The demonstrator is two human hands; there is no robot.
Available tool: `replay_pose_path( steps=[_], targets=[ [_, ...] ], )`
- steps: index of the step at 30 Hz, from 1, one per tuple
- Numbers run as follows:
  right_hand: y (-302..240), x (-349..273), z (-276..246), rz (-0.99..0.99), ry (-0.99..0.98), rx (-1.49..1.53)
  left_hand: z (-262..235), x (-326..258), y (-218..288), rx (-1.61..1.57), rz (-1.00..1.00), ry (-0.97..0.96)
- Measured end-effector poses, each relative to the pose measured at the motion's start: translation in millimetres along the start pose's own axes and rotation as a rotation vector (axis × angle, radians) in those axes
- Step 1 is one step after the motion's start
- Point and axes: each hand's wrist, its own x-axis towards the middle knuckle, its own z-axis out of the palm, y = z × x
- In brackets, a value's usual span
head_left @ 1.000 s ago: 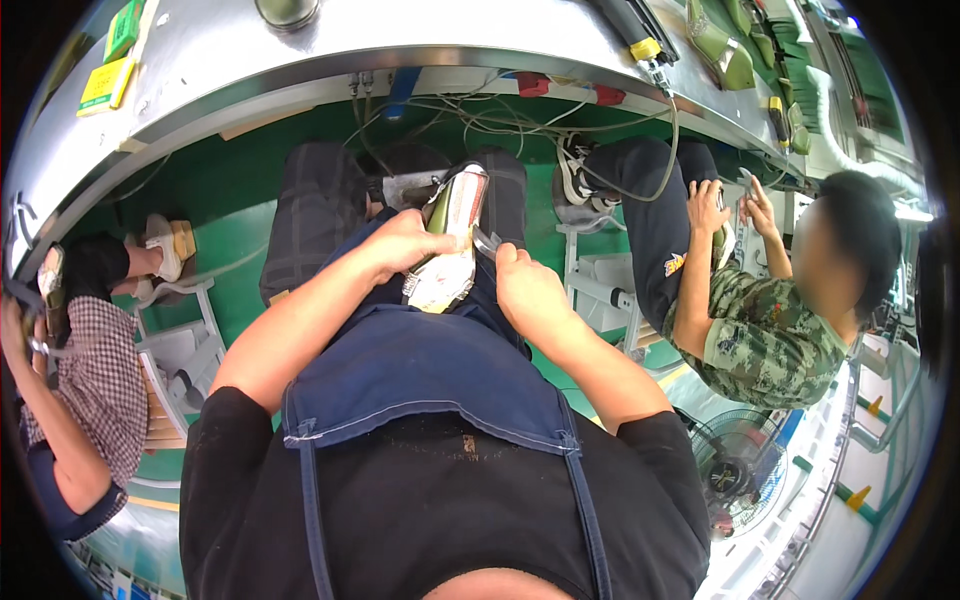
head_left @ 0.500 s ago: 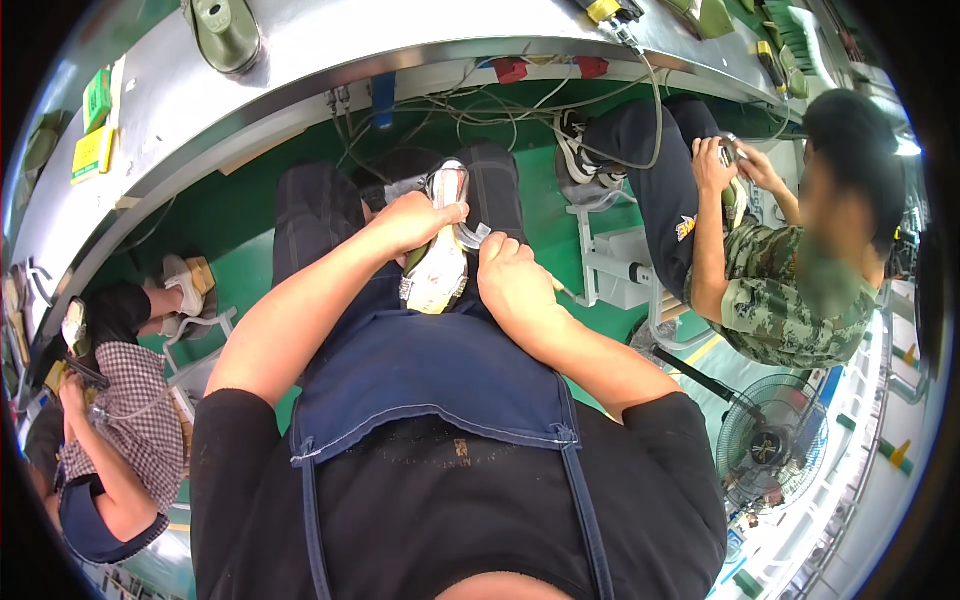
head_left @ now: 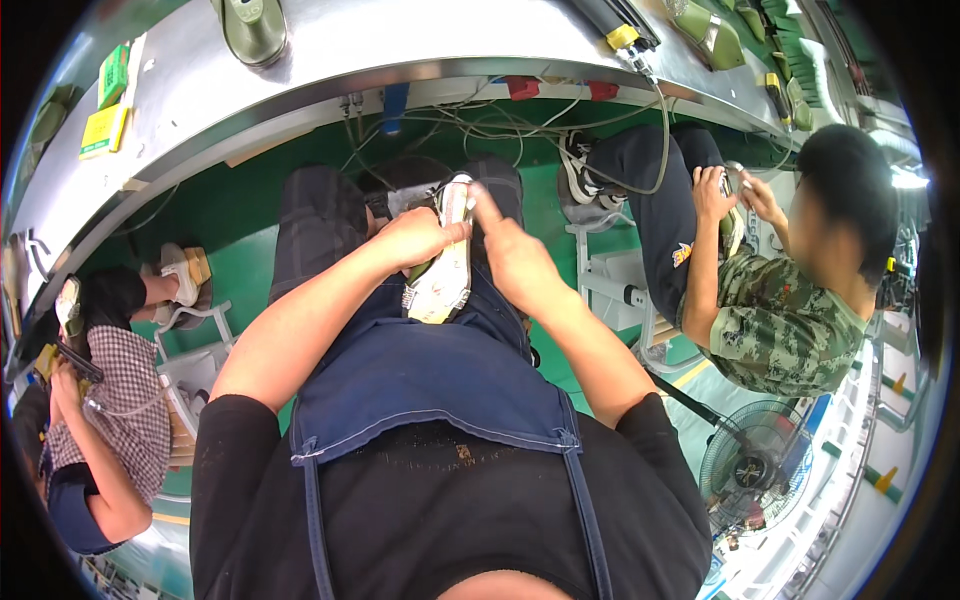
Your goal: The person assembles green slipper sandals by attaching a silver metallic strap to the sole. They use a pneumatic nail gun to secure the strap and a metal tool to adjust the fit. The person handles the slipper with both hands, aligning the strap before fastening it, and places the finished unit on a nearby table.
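Observation:
A shoe upper on a green last (head_left: 437, 290) lies sole side up over my lap, its toe pointing away from me. My left hand (head_left: 418, 238) is closed around its middle from the left, thumb across the bottom. My right hand (head_left: 518, 262) is beside the shoe's right edge, smeared by motion. Its index finger stretches up to the toe end, close to or touching the edge. The other fingers are curled in, and what they hold is hidden. A dark blue apron (head_left: 440, 365) covers my lap behind the heel.
A metal workbench (head_left: 370, 30) curves across the front, carrying a green shoe last (head_left: 252, 28) and yellow and green boxes (head_left: 104, 128). Cables (head_left: 500, 125) hang beneath it. Co-workers sit at left and right (head_left: 790, 300). A floor fan (head_left: 755, 465) stands at lower right.
My right hand has moved forward along the shoe to its toe end, with the index finger now stretched out. The grey tool tip seen by it earlier no longer shows. My left hand keeps its grip.

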Motion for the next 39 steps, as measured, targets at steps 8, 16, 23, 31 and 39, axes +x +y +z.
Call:
replay_pose_path(
  steps=[8,16,23,31,39],
  targets=[
    [-10,-11,12,-0.035,0.082,0.093,4,-4,-17,0.006,0.143,0.011],
    [-14,-23,17,0.022,-0.005,0.051,7,-34,-19,-0.096,0.215,-0.002],
    [-32,-8,-24,0.163,-0.147,0.030,40,-26,-44,-0.125,0.400,0.400],
    [-49,30,-70,0.060,-0.525,-0.173,34,-38,-43,-0.078,0.440,0.394],
    [-45,44,-73,0.047,-0.627,-0.237,32,-40,-45,-0.089,0.483,0.396]
  ],
)
